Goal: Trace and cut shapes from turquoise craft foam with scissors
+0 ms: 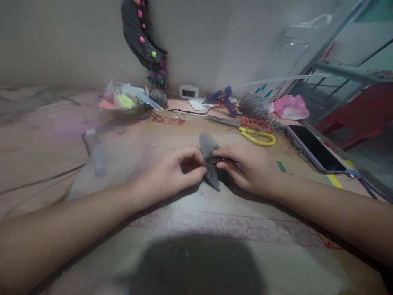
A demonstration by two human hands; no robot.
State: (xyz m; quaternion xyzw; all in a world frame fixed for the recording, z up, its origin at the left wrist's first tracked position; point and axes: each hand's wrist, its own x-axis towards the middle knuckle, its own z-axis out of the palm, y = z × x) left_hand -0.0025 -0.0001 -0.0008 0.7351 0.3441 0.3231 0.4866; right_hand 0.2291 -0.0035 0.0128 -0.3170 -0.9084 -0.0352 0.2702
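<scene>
A small crescent shape wrapped in grey yarn [211, 170] stands between my hands above the work surface, its lower tip pointing down. My left hand [181, 168] pinches its left edge with thumb and fingertips. From the other side, my right hand [242, 164] is closed in a pinch at the crescent's inner edge, with a bit of grey yarn seeming to run to the fingertips. Exactly what lies between the right fingertips is too small to make out.
Yellow-and-orange-handled scissors [258, 136], a blue glue gun [225, 98] and a grey yarn ball [253, 106] lie behind my hands. A phone [317, 149] rests at right. At back left stands a bowl [132, 110] with glue sticks. A decorated yarn crescent [132, 30] hangs on the wall.
</scene>
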